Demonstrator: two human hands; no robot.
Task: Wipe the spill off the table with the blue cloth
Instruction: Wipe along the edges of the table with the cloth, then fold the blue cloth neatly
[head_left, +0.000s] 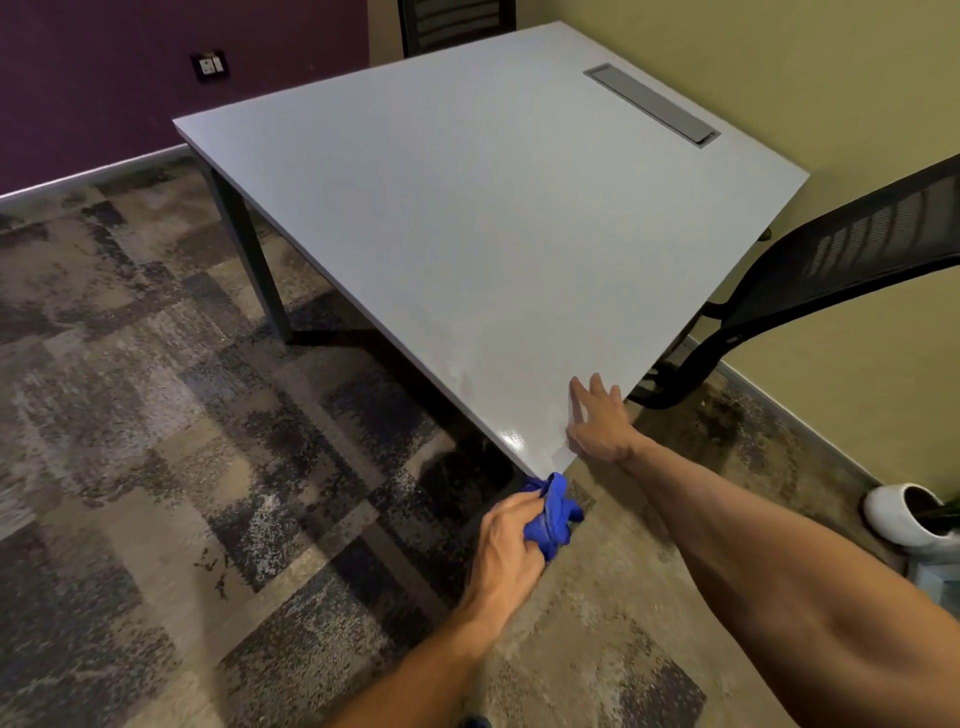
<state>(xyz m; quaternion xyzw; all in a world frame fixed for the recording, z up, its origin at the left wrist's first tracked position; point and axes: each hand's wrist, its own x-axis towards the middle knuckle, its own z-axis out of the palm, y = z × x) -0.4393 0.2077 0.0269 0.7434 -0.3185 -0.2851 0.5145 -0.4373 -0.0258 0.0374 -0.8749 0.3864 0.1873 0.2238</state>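
One cloth: blue cloth (551, 514) bunched, no clear axis — just off the desk's (467, 208) near corner.
Left hand (511, 551): clenched on it.
Right hand (597, 423): fingers spread flat on the near-right edge.
Room: desk bare beyond.

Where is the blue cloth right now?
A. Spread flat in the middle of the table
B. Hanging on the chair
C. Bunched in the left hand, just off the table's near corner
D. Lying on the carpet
C: the cloth is bunched in the left hand just off the near corner of the table, while the right hand rests flat on the tabletop.
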